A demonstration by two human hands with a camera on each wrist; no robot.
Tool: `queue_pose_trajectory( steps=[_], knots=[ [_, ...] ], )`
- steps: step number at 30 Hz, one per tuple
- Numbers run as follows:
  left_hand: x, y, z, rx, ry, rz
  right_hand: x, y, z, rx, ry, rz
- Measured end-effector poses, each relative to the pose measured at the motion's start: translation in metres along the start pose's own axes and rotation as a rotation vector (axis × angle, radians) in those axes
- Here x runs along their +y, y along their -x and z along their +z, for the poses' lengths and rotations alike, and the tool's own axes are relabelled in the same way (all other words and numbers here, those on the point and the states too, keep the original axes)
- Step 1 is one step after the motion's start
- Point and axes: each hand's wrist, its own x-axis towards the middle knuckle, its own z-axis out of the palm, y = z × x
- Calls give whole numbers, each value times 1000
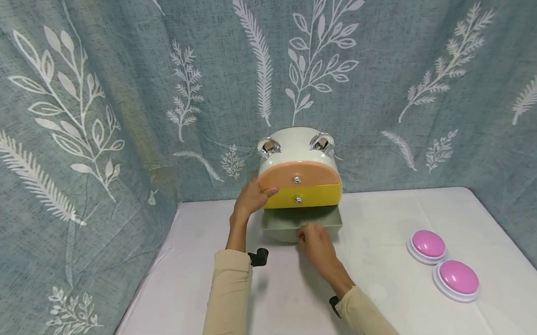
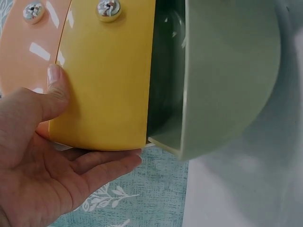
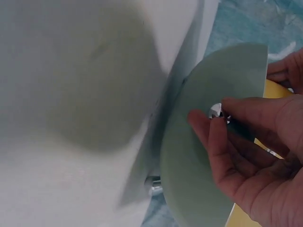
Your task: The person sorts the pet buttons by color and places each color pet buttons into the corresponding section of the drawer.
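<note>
A small frog-shaped drawer cabinet stands against the curtain. Its orange drawer and yellow drawer are closed, each with a shiny round knob. Below them the green drawer is pulled out, and the part of its inside that shows holds nothing I can make out. My left hand grips the cabinet's left side, thumb on the front and fingers along the side. With thumb and fingers, my right hand pinches the silver knob of the green drawer.
Two pink dome buttons on white bases sit to the right on the white-covered table. A teal curtain with white leaf prints hangs behind and at both sides. A short silver foot shows under the cabinet.
</note>
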Motion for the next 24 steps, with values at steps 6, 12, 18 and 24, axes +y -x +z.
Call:
queue_pose_trajectory(
  steps=[6,12,18,24],
  knots=[
    [-1,0,1,3,-19,-1,-7,14,-3,7,-3,0],
    [-1,1,1,0,-4,13,-10,23,-2,15,19,3],
    [-1,3,2,9,7,21,-13,30,-3,16,22,-5],
    [-1,3,2,5,5,16,-14,35,-7,-20,-2,12]
  ],
)
